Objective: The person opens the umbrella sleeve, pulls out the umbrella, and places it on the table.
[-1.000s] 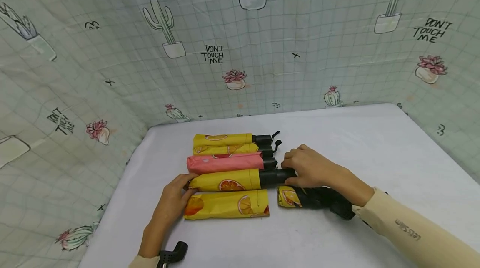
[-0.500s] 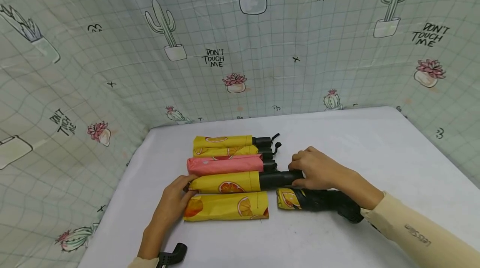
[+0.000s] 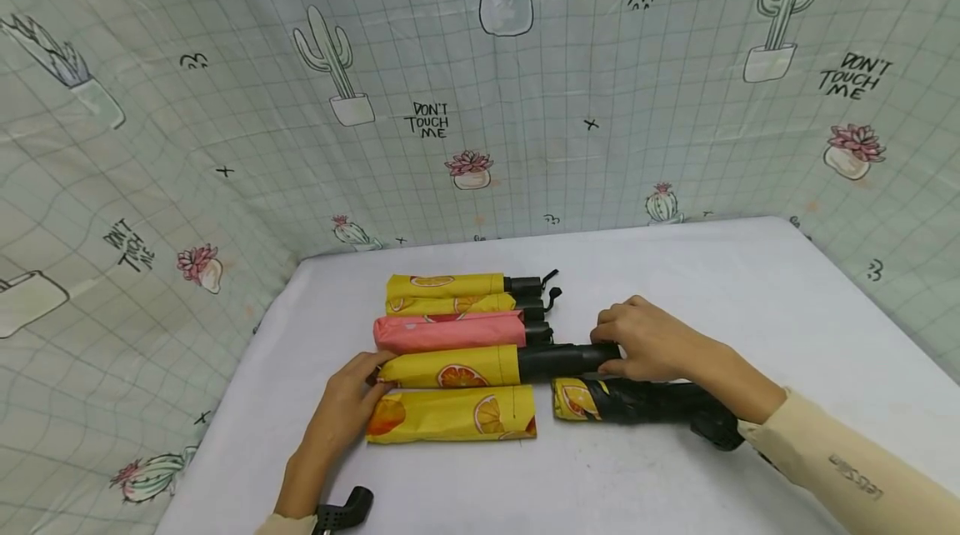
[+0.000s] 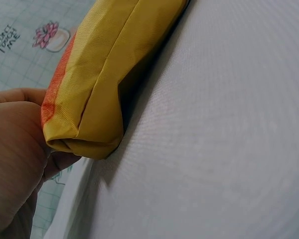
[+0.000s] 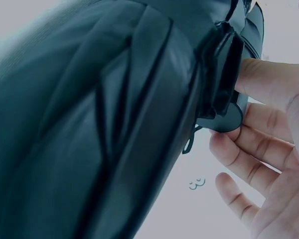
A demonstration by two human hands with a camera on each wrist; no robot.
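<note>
A folded black umbrella [image 3: 558, 361] lies partly inside a yellow sleeve [image 3: 450, 367] printed with orange slices. My left hand [image 3: 343, 400] pinches the sleeve's left end. At the other side my right hand [image 3: 652, 341] grips the umbrella's black end. Just in front lies a second yellow sleeve [image 3: 465, 415]. To its right is another folded umbrella [image 3: 645, 402], black with a yellow printed end, partly under my right forearm. In the left wrist view a yellow sleeve end [image 4: 97, 84] is beside the fingers. Dark folded fabric [image 5: 109, 109] fills much of the right wrist view.
Behind the held sleeve lie a pink-sleeved umbrella [image 3: 450, 332] and two yellow-sleeved ones, one of them the farthest umbrella [image 3: 442, 284], with black ends and cords pointing right. All rest on a white tabletop [image 3: 600, 477]. A cactus-print curtain [image 3: 585, 160] hangs behind.
My right hand has moved to the right, drawing the black umbrella farther out of its yellow sleeve. The near umbrella under my forearm shows more of its length. My left hand stays at the sleeve's end.
</note>
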